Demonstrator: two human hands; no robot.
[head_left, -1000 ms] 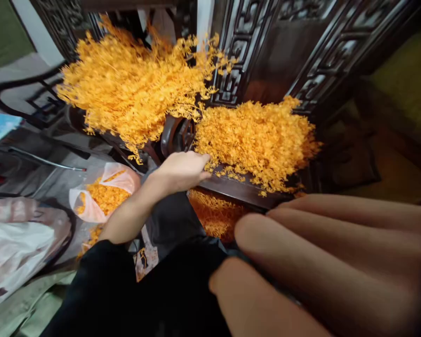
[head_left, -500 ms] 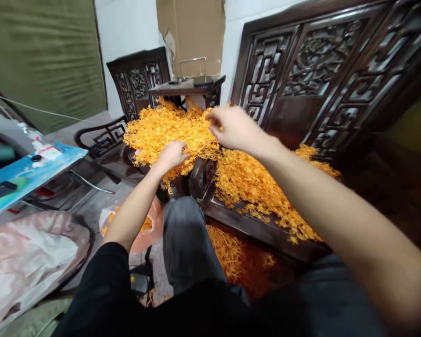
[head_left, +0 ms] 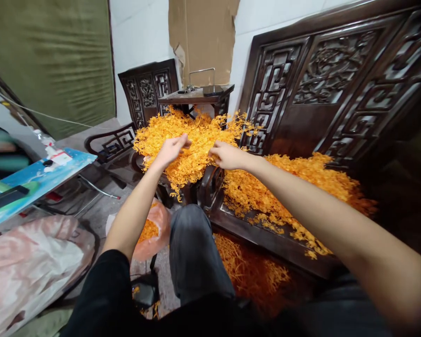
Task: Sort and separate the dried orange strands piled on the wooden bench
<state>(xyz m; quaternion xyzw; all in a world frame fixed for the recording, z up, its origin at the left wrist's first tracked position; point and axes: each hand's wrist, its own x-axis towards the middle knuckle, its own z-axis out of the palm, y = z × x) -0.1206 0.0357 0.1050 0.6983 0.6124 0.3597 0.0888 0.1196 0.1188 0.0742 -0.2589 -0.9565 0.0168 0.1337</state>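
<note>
Left hand (head_left: 171, 149) and right hand (head_left: 228, 155) are set at a loose, bushy heap of yellow-orange, curly-tipped sprigs (head_left: 198, 150): the left is laid against its near side with fingers half curled, the right is bent at its right edge with fingertips drawn in; whether sprigs are gripped by either cannot be told. The heap is seen beyond a grey-trousered knee (head_left: 192, 234); what bears it is mostly hidden. It would likely be found light, springy and prone to tangling, with fine tips easily snapped, so small bunches are probably best pinched lightly by their stems or scooped from underneath rather than squeezed. To the right, a second yellow-orange heap (head_left: 252, 196) is spread along the seat of a dark, carved wooden bench (head_left: 319, 117). Low to the left of the knee, orange pieces are held in a translucent pink plastic bag (head_left: 154, 245). Farther left, a flat black phone-like slab (head_left: 7, 197) is laid on a blue-printed desk (head_left: 52, 177).
</note>
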